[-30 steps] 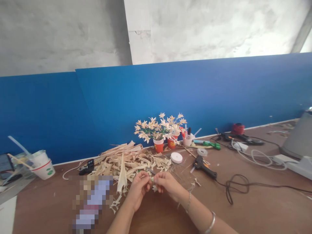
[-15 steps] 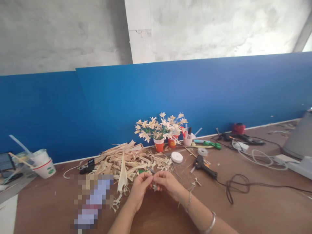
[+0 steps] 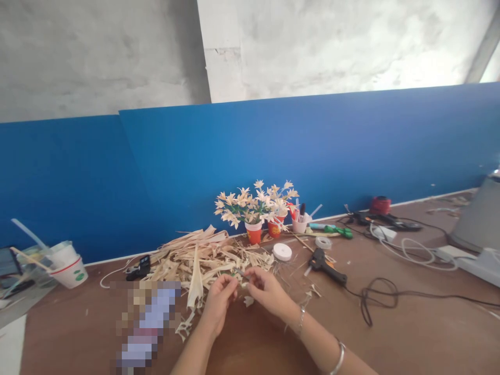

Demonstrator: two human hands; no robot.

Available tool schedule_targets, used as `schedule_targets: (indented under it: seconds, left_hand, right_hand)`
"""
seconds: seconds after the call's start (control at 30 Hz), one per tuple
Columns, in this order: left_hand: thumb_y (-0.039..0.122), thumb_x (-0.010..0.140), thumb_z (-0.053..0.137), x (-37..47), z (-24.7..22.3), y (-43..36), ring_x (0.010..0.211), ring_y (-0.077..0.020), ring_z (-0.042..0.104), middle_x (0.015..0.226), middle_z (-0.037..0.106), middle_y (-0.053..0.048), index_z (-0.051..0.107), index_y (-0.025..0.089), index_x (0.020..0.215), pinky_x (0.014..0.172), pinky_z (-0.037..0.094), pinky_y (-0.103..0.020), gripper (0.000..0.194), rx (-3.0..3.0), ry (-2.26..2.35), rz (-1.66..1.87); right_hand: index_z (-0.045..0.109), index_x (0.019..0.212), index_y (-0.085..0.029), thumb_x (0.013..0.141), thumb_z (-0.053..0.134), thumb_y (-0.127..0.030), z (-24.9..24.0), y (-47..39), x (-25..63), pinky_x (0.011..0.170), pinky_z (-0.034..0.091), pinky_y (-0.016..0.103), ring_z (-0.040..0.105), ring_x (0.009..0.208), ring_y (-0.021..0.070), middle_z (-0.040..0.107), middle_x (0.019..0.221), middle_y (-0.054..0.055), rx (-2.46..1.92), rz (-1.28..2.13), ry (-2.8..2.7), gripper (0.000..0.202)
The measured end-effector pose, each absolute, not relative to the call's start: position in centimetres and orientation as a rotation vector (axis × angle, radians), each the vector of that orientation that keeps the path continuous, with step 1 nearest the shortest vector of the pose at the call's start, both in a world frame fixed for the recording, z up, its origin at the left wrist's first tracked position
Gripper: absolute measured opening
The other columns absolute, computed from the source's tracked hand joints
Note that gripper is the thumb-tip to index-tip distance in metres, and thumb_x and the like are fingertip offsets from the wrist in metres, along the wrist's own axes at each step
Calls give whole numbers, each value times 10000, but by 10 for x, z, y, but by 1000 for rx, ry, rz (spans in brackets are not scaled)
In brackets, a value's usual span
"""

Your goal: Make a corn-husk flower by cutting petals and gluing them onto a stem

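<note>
My left hand [image 3: 220, 302] is raised over the near side of the husk pile, thumb and forefinger pinched together; whatever is between them is too small to make out. To its right, my right hand [image 3: 269, 292] has its thumb and forefinger a little apart, with nothing clearly seen between them. A thin grey metal tool [image 3: 239, 272] lies by the right fingertips; I cannot tell whether they touch it. Below and between the hands is a small pale petal-shaped piece [image 3: 248, 301]. Dry, pale husk strips [image 3: 219, 260] are heaped just behind.
Behind stand husk flowers [image 3: 244, 200] in red cups [image 3: 253, 235]. Right of the pile are a white tape roll [image 3: 282, 252], a clear tape roll [image 3: 323, 242] and a black glue gun [image 3: 327, 266] with its cord. Far left, a white cup [image 3: 70, 273]; a blurred-out patch [image 3: 146, 328] lies nearer.
My hands, whose fingertips met half a second ago, have drawn apart. The small pale piece beneath them shows more fully. The view has shifted slightly.
</note>
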State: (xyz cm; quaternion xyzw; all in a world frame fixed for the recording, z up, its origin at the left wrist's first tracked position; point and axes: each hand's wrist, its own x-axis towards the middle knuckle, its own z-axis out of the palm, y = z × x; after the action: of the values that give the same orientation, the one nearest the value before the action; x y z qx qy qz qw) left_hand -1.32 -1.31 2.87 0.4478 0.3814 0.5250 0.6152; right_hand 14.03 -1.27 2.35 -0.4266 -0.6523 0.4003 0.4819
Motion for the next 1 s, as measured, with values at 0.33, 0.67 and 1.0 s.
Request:
schedule_targets:
  seconds: [0.33, 0.67, 1.0]
  left_hand:
    - [435, 655, 692, -18, 24, -6, 457, -66, 399, 496, 508, 52, 553, 160, 666, 472, 276, -189, 309, 1048, 963, 1293]
    - [436, 681, 660, -18, 25, -6, 493, -104, 465, 532, 546, 21, 587, 166, 683, 486, 329, -209, 279, 1124, 1051, 1398]
    - [131, 743, 566, -15, 32, -19, 979, -283, 514, 994, 679, -64, 653, 289, 1047, 886, 303, -445, 353, 2286, 1139, 1235]
  right_hand:
    - [701, 659, -168, 743, 556, -243, 27, -13, 142, 546, 357, 235, 480, 554, 131, 594, 568, 11, -1158, 779, -1718, 184]
    - [631, 574, -153, 746, 550, -280, 24, -7, 145, 529, 354, 225, 470, 531, 122, 561, 534, -1, -1187, 767, -1621, 229]
    - [612, 653, -175, 816, 484, -208, 28, -14, 144, 597, 368, 236, 510, 610, 140, 596, 641, 23, -1098, 523, -1917, 209]
